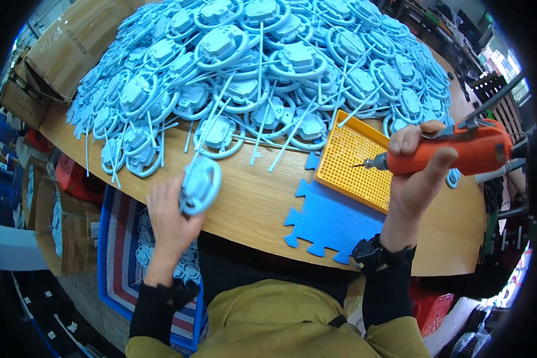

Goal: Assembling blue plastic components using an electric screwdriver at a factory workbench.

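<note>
Wooden table (250,221) with a curved near edge spans the middle of the frame, and a big pile (295,56) of light blue plastic parts covers its upper side. Each part in the pile shows a ring around a boxy centre, with thin rods sticking out at many angles.

Near the centre-left, over the near edge of the table, the left hand (170,206) is closed on one blue part (200,186), gripping the left side of its ring between fingers and thumb. This part is tilted, just below the lowest parts of the pile; a thin rod seems to rise from its top, though the overlap makes it hard to tell.

At the right of the frame, the right hand (420,173) is wrapped around an orange driver (477,146), fingers over its top and thumb along its near side. The driver lies nearly level, its thin bit pointing left above a yellow tray (323,173). Small holes fill the tray's floor in a grid, with dark specks among some of them. Below the tray, and partly under it, lies a blue mat (331,224) with jigsaw edges.

At lower left, a blue crate (104,262) lined with striped cloth (122,250) holds more ringed pieces. One brown carton (80,45) stands at upper left.
</note>
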Action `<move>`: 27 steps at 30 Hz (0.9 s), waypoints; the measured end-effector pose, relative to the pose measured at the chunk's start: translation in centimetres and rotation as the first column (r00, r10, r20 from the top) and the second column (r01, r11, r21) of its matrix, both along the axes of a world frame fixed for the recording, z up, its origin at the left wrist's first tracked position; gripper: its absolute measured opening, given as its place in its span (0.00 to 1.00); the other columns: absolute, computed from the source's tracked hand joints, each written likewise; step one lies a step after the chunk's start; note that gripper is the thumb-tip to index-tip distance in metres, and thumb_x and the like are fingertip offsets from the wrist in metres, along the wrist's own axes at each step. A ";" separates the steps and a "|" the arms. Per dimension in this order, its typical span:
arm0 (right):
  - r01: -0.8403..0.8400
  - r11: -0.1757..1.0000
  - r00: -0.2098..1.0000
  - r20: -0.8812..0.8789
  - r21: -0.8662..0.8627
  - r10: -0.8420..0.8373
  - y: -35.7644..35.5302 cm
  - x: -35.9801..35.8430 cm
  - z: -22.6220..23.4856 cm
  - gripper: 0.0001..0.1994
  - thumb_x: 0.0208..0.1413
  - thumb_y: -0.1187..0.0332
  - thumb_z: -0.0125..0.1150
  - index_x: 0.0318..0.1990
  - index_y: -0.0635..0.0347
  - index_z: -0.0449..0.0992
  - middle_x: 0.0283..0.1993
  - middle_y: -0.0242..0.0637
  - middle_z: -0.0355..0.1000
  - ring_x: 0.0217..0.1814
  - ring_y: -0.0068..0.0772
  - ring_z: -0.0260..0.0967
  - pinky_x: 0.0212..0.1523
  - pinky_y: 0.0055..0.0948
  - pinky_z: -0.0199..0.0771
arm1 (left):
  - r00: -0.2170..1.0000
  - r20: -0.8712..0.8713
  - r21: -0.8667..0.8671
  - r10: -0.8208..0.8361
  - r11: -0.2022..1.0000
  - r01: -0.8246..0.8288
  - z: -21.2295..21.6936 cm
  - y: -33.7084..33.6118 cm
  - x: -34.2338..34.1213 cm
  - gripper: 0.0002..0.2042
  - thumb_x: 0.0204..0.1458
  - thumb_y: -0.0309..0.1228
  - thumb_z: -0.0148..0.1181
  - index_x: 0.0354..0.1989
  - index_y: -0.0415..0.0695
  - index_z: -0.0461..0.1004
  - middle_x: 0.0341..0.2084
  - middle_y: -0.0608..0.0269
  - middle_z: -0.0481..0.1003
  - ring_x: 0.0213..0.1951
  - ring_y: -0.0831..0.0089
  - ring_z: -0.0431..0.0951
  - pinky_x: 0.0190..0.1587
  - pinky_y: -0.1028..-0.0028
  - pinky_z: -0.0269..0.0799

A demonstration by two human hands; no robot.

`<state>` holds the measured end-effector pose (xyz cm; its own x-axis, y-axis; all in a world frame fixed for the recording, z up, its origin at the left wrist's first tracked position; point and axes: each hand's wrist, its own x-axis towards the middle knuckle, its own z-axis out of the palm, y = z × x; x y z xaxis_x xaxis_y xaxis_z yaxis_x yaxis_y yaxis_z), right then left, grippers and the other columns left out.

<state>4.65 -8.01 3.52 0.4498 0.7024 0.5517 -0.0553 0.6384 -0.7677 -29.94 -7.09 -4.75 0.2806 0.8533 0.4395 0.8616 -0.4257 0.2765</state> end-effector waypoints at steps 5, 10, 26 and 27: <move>-0.159 0.987 0.986 -0.040 0.006 0.160 -2.8 -4.2 1.6 0.33 0.47 0.32 0.51 0.41 0.58 0.67 0.20 0.28 0.59 0.21 0.24 0.58 0.23 0.22 0.60 | 0.914 0.111 -0.023 -0.389 0.919 0.394 -0.4 -4.6 6.0 0.32 0.34 0.32 0.66 0.53 0.41 0.66 0.41 0.55 0.70 0.42 0.57 0.70 0.44 0.60 0.61; -0.221 0.965 0.972 0.049 -0.144 0.230 -4.7 -5.7 0.7 0.32 0.47 0.36 0.56 0.38 0.60 0.64 0.19 0.31 0.61 0.19 0.26 0.62 0.20 0.23 0.64 | 0.846 0.128 -0.143 -0.518 0.834 0.532 1.6 -4.9 10.9 0.32 0.35 0.41 0.69 0.52 0.44 0.67 0.44 0.57 0.67 0.43 0.60 0.67 0.45 0.61 0.59; -0.257 0.946 0.963 0.030 -0.198 0.268 -5.3 -5.4 -1.2 0.29 0.45 0.43 0.65 0.37 0.61 0.64 0.20 0.34 0.64 0.21 0.29 0.64 0.21 0.25 0.67 | 0.845 0.099 -0.115 -0.525 0.838 0.534 1.8 -4.6 12.2 0.27 0.37 0.42 0.68 0.48 0.44 0.69 0.41 0.57 0.68 0.42 0.60 0.67 0.44 0.61 0.59; -0.259 0.945 0.963 0.028 -0.199 0.270 -5.2 -5.6 -1.1 0.29 0.45 0.43 0.65 0.37 0.61 0.64 0.20 0.34 0.64 0.21 0.29 0.64 0.21 0.25 0.67 | 0.849 0.097 -0.116 -0.520 0.841 0.529 1.9 -4.6 12.2 0.27 0.37 0.42 0.68 0.47 0.44 0.69 0.41 0.58 0.68 0.42 0.60 0.67 0.44 0.61 0.59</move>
<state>-0.92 -13.26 2.40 0.2067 0.8868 0.4134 -0.1567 0.4471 -0.8807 -17.75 -11.68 -2.85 0.6798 0.6375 0.3625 0.5002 -0.7645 0.4066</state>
